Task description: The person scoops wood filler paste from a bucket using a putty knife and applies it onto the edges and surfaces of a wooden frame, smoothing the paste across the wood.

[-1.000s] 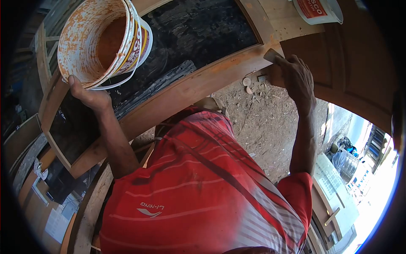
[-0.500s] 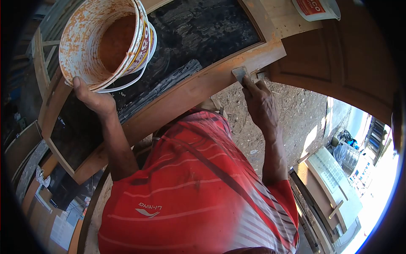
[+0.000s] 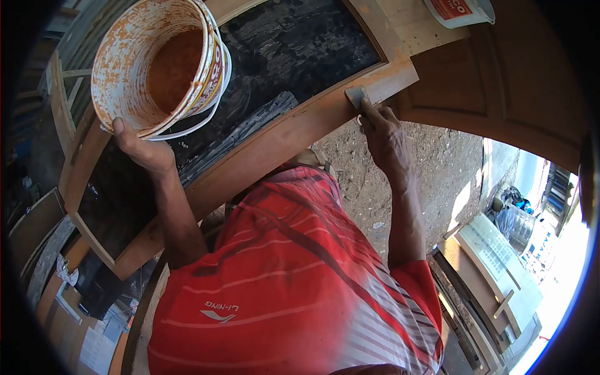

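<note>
My left hand (image 3: 145, 150) is closed on the lower rim of a white bucket (image 3: 115, 69), thumb over the edge. The bucket is tilted toward me, and orange-brown paste (image 3: 175, 69) coats its inside and bottom. Fingers wrapped round it, my right hand (image 3: 386, 137) grips a putty knife (image 3: 356, 96). Its flat blade touches the wooden frame rail (image 3: 281, 128) near the rail's right end, where orange smears show. Inside the frame lies a dark, scuffed panel (image 3: 300, 44).
A second white tub (image 3: 461, 11) stands at the top right. Beside the frame is a brown panelled door (image 3: 487, 94). Below lies a dirt floor (image 3: 431, 150). Boards (image 3: 494, 269) are stacked at the lower right.
The putty knife and my right hand have shifted slightly up along the rail, and the blade has turned a little. My left hand still holds the bucket. The whole view has moved slightly.
</note>
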Motion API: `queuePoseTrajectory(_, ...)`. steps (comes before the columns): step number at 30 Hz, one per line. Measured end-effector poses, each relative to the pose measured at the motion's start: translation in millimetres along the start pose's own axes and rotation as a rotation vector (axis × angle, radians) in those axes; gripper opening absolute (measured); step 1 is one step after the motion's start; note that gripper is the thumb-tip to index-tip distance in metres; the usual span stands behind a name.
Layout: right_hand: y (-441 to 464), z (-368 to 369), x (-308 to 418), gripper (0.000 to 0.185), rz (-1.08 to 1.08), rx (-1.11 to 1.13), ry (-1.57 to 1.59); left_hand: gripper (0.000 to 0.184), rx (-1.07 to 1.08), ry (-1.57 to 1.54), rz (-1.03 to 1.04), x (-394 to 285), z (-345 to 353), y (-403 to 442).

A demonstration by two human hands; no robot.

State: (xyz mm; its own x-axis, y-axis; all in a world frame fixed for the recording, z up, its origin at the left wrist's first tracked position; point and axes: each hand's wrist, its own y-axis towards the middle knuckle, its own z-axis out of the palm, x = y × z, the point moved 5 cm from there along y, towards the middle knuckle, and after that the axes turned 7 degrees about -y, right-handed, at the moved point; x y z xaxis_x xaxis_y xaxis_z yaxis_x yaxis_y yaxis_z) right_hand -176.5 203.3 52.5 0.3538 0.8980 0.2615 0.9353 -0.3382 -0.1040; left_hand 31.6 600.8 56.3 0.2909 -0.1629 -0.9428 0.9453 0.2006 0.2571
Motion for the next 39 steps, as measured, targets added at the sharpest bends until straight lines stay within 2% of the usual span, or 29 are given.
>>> queuePoseTrajectory(2, -11.4, -6.8, -3.6, 0.033, 0.026, 0.061, -0.019, 0.075, -0.015, 0.018, 0.023, -2.8, -2.3, 2.0)
queuePoseTrajectory(7, -8.4, -17.7, 10.9, 0.036, -0.021, -0.021, 0.019, 0.074, -0.042, -0.015, 0.002, 6.9, -6.5, 1.6)
queuePoseTrajectory(14, -5.7, 18.0, 6.0, 0.037, -0.029, -0.049, 0.085, 0.074, -0.054, -0.002, -0.004, 0.0, 0.0, -1.3)
queuePoseTrajectory(20, -25.5, -23.8, -3.9, 0.04, 0.057, 0.221, 0.038, 0.076, -0.068, 0.014, 0.008, -7.1, 9.3, -2.4)
queuePoseTrajectory(24, -12.9, -39.2, -29.7, 0.047, 0.067, 0.083, 0.188, 0.075, -0.098, 0.001, -0.03, -0.1, 1.2, -5.3)
queuePoseTrajectory(25, -8.6, -42.0, -38.8, 0.049, 0.011, 0.075, 0.141, 0.075, -0.103, 0.003, -0.026, 0.7, 0.0, -4.8)
queuePoseTrajectory(29, 19.9, -64.7, -56.2, 0.05, 0.085, 0.159, 0.128, 0.076, -0.13, -0.06, -0.041, -1.0, 5.2, -3.4)
queuePoseTrajectory(32, 34.2, -75.3, -39.0, 0.044, -0.082, 0.046, 0.003, 0.076, -0.177, -0.049, -0.038, 2.4, 0.8, -5.3)
queuePoseTrajectory(35, 42.9, -68.8, -21.7, 0.046, -0.205, 0.188, -0.063, 0.074, -0.214, -0.021, -0.005, 2.3, -0.2, -6.4)
queuePoseTrajectory(39, 51.4, -62.0, -20.6, 0.036, -0.253, 0.281, -0.166, 0.074, -0.215, -0.004, 0.048, 4.8, -4.0, -3.8)
